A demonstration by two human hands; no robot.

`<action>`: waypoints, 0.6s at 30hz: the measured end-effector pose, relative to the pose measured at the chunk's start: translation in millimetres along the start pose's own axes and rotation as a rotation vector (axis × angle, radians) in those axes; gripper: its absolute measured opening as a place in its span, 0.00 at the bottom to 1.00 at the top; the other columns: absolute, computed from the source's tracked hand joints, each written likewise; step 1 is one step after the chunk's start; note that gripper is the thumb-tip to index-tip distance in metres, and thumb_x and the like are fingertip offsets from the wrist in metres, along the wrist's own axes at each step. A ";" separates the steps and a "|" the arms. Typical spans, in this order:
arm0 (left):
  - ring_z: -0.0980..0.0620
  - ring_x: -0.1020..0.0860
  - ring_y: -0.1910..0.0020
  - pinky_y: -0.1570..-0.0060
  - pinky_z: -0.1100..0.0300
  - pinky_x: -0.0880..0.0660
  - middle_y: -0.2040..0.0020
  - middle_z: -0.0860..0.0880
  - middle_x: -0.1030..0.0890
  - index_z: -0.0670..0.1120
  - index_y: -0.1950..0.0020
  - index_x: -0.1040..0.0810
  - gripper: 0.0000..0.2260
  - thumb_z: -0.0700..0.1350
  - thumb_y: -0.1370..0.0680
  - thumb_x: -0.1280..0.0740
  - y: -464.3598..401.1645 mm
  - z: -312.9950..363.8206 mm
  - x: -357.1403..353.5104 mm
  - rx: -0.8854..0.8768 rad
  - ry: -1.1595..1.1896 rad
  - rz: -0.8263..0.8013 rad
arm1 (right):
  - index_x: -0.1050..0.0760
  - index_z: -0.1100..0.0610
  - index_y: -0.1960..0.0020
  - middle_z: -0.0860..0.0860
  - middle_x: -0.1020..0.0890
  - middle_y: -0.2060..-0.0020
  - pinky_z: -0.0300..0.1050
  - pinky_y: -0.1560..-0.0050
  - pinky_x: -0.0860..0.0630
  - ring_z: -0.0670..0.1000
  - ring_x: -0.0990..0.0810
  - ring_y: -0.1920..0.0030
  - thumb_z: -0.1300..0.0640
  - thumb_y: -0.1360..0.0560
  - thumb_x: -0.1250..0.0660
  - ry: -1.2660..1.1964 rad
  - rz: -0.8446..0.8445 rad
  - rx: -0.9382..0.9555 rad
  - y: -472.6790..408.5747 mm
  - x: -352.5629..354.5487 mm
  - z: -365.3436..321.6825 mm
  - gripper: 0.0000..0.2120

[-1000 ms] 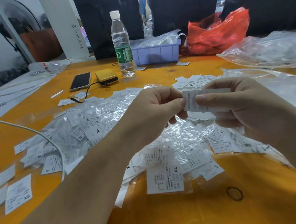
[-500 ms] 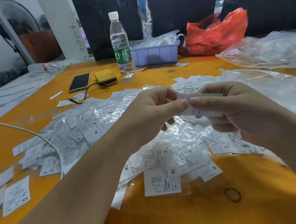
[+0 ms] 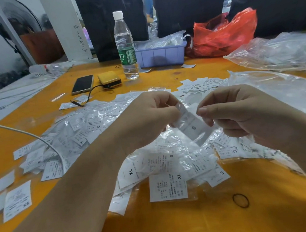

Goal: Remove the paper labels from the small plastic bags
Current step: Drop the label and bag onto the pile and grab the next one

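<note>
Two bare hands work above a heap of small clear plastic bags (image 3: 88,131) on an orange table (image 3: 263,207). The left hand (image 3: 149,119) pinches the upper end of one small bag (image 3: 192,125), its fingertips curled over and hidden behind the knuckles. The right hand (image 3: 238,109) has thumb and forefinger closed at the bag's other upper corner, but the plastic is so clear and blurred there that it cannot be told whether the fingers grasp the bag's edge or the paper label (image 3: 194,129) inside it. The bag hangs tilted between the two hands, above the heap, its lower end pointing down to the right. The label is white, printed with a grey band and the letter S; its finer print is too blurred to read.

The heap below is a crumpled, glinting mass in which single bags are hard to tell apart; labels marked XL, S and XS show through. Loose white labels (image 3: 199,84) lie in a small pile beyond the hands. Both forearms are cut off by the picture's lower edge.

Farther back stand a water bottle (image 3: 125,47), a lilac plastic bin (image 3: 162,54) and a red plastic bag (image 3: 222,33). A phone (image 3: 83,84) lies beside a yellow power bank (image 3: 109,79). A black rubber band (image 3: 241,200) lies near the table's front.
</note>
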State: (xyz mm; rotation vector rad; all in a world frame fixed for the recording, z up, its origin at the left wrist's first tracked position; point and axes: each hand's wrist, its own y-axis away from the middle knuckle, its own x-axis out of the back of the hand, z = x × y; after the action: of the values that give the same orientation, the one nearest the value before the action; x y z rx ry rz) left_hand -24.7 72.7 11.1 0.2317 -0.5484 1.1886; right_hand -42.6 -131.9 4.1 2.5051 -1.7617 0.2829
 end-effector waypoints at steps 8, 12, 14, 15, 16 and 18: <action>0.61 0.24 0.63 0.65 0.64 0.29 0.59 0.58 0.22 0.57 0.49 0.21 0.05 0.49 0.23 0.33 1.9 -7.1 -7.6 0.023 -0.375 0.049 | 0.17 0.49 0.60 0.48 0.15 0.66 0.41 0.65 0.27 0.44 0.20 0.68 0.55 0.31 0.27 0.446 0.025 0.006 -0.8 -7.2 7.7 0.01; 0.63 0.25 0.66 0.69 0.71 0.33 0.65 0.60 0.22 0.56 0.55 0.21 0.02 0.51 0.23 0.33 2.7 -5.5 -9.9 -0.028 -0.356 0.071 | 0.18 0.53 0.59 0.48 0.20 0.71 0.36 0.76 0.35 0.44 0.31 0.77 0.46 0.32 0.27 0.340 0.025 0.025 0.4 -9.0 5.8 0.11; 0.63 0.27 0.69 0.72 0.72 0.34 0.69 0.62 0.24 0.54 0.58 0.21 0.05 0.51 0.23 0.32 3.4 -4.0 -13.0 -0.069 -0.323 0.042 | 0.20 0.59 0.57 0.50 0.24 0.72 0.36 0.78 0.39 0.44 0.37 0.77 0.42 0.34 0.30 0.163 0.043 0.013 -1.1 -10.4 5.1 0.20; 0.62 0.27 0.71 0.72 0.71 0.34 0.70 0.61 0.24 0.53 0.59 0.21 0.06 0.52 0.23 0.32 3.8 -3.1 -15.1 -0.090 -0.313 0.021 | 0.20 0.61 0.56 0.51 0.25 0.70 0.35 0.78 0.39 0.44 0.37 0.77 0.42 0.34 0.31 0.057 0.057 -0.007 -2.2 -11.1 5.0 0.22; 0.61 0.28 0.72 0.72 0.70 0.35 0.71 0.60 0.25 0.53 0.61 0.21 0.08 0.53 0.24 0.32 4.7 -2.2 -17.4 -0.109 -0.301 0.001 | 0.21 0.62 0.53 0.52 0.24 0.69 0.35 0.78 0.39 0.44 0.36 0.76 0.42 0.34 0.32 -0.053 0.068 -0.035 -3.6 -11.8 5.0 0.23; 0.60 0.30 0.73 0.72 0.68 0.35 0.72 0.58 0.27 0.52 0.62 0.22 0.09 0.54 0.24 0.31 5.8 -0.6 -21.0 -0.148 -0.255 -0.036 | 0.23 0.61 0.48 0.53 0.24 0.65 0.36 0.77 0.36 0.45 0.32 0.73 0.42 0.34 0.31 -0.241 0.074 -0.095 -5.0 -14.3 3.5 0.25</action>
State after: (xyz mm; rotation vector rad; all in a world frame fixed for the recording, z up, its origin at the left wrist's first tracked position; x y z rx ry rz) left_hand -35.5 58.1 -0.9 0.2676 -0.8489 1.0840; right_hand -42.2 -117.5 -1.7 2.4994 -1.9039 -0.1020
